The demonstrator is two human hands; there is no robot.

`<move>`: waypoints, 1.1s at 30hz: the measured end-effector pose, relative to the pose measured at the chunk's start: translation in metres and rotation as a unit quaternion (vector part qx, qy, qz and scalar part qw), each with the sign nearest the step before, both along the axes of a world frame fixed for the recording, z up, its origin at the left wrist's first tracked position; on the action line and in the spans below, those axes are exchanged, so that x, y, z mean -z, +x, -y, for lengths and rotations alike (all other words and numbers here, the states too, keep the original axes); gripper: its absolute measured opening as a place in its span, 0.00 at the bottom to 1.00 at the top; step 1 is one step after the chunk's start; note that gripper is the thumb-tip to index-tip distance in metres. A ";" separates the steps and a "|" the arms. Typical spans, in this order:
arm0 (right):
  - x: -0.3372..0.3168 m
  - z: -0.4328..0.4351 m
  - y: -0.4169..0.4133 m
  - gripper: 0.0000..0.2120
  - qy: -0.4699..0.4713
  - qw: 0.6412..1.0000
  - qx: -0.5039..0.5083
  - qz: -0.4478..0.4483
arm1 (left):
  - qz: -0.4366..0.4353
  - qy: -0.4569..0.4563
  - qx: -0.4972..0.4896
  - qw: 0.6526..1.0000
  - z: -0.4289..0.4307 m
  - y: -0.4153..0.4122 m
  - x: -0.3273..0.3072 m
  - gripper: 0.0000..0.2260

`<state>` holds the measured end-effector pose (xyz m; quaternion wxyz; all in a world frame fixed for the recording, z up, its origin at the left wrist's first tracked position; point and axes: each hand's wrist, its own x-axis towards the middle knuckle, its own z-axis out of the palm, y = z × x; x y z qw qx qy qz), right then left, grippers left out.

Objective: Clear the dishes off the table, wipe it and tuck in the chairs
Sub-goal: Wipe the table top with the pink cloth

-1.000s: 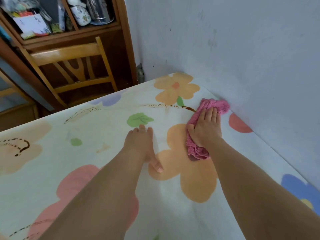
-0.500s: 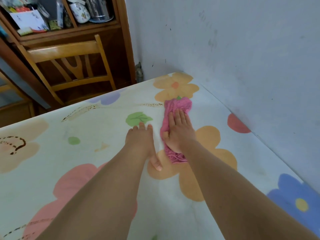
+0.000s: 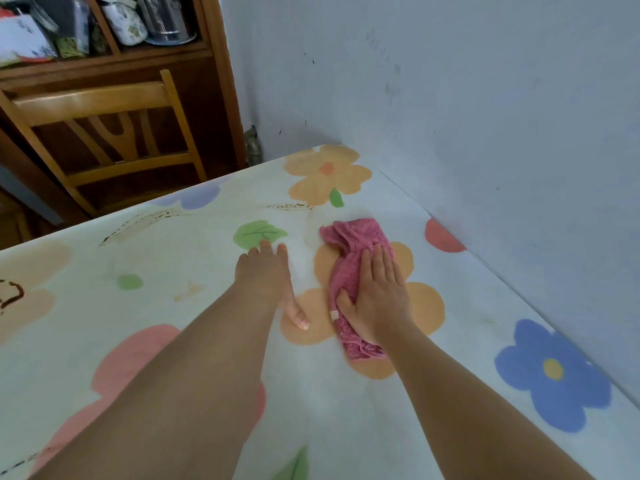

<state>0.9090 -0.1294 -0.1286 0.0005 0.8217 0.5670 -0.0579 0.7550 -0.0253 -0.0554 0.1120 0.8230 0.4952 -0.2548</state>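
Wiping going on here: the pink cloth (image 3: 356, 271) sits bunched into a long roll on the table (image 3: 173, 237), right of the frame's center, on top of a big orange flower print. Its long axis runs from lower right up toward upper left, with the far end pointing at the top of the frame and leaning a bit left. A small pale tag sticks out of its left edge near the thumb.

The right hand (image 3: 379, 299) lies flat on the near half of the cloth, fingers stretched out straight and close together, thumb splayed to the left, pressing down rather than gripping. The left hand (image 3: 266, 275) rests palm down on the bare tablecloth just left of the cloth, not touching it, fingers open and extended, thumb pointing back toward the bottom of the frame.

Only 1 wooden chair (image 3: 104, 133) is clearly in view, upper left, behind the table's far edge. A gray wall (image 3: 485, 116) runs along the table's right side.
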 end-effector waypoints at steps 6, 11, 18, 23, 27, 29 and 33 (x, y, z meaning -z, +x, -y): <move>-0.003 0.025 0.036 0.44 -0.007 0.990 0.138 0.022 | -0.001 -0.001 0.005 1.000 0.000 -0.001 -0.001 0.68; -0.004 0.011 0.051 0.42 -0.018 0.984 0.172 0.040 | -0.001 -0.002 0.008 1.000 -0.001 -0.002 0.001 0.68; -0.007 -0.031 0.083 0.40 -0.030 0.989 0.140 0.045 | 0.005 0.009 -0.003 1.000 -0.004 -0.002 0.010 0.70; -0.010 -0.067 0.093 0.39 -0.040 0.993 0.096 0.052 | 0.013 0.003 -0.018 1.000 -0.008 -0.001 0.016 0.71; -0.013 -0.101 0.084 0.36 -0.044 0.997 0.028 0.053 | 0.007 0.013 -0.015 1.000 -0.010 0.002 0.019 0.72; -0.013 -0.119 0.070 0.35 -0.044 0.998 -0.014 0.047 | 0.002 0.022 -0.011 1.000 -0.010 0.004 0.020 0.72; -0.012 -0.146 0.028 0.33 -0.037 0.995 -0.086 0.032 | 0.014 0.021 -0.019 1.000 -0.011 0.004 0.022 0.72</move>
